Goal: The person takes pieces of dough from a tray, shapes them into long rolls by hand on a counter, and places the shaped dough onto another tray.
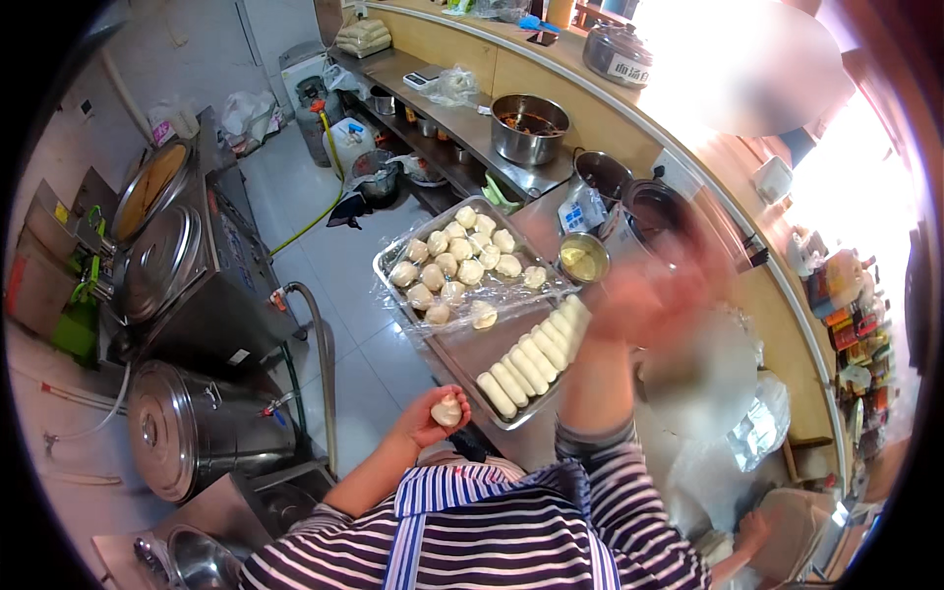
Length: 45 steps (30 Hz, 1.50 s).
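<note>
My left hand (433,413) cups a round white dough ball (447,409) just off the near left corner of a metal tray (462,356). My right hand (644,295) is raised beside the tray's right end and is blurred by motion, so I cannot tell what it holds. On the tray, several round dough balls (457,261) lie on plastic film at the far end. A row of oblong dough rolls (531,359) fills the near end.
A small bowl of oil (582,260) stands by the tray's far right corner. Steel pots (529,128) and a shelf line the counter behind. Large lidded steel pots (187,423) and a steamer (157,261) stand on the left. A yellow hose (315,221) crosses the tiled floor.
</note>
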{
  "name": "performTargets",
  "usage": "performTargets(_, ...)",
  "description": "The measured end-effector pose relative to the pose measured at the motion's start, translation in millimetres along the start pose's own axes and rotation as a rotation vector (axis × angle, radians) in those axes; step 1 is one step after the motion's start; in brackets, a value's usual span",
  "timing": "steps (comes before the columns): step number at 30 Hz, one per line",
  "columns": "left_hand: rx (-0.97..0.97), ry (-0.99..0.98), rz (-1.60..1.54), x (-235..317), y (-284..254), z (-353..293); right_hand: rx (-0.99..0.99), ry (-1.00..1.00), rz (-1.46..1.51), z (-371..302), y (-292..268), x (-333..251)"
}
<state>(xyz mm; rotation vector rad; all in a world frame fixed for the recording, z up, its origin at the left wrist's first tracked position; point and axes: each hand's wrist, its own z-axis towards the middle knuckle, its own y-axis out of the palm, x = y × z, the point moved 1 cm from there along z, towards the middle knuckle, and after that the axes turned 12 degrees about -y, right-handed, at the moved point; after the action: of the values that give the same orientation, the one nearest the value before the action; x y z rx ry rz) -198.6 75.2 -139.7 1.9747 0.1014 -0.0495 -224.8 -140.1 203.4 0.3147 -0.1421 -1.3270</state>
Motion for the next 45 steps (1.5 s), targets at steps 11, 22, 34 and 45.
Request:
performTargets(11, -0.057, -0.134, 0.262, -6.8, 46.8, 25.7, -0.829, 0.581, 0.121, -161.9, -66.8, 18.4)
performTargets(22, 0.089, -0.513, 0.203, -78.6, 123.0, 117.4, -0.549, 1.259, -0.386, -203.2, -327.4, -40.9)
performTargets(34, 0.173, -0.553, 0.552, -98.1, 150.5, 140.5, -1.076, 0.854, -0.929, -262.7, -324.8, 109.6)
performTargets(45, 0.099, -0.563, 0.263, -42.0, 94.6, 102.5, -2.098, 0.505, -1.183, -285.9, -308.5, 243.0)
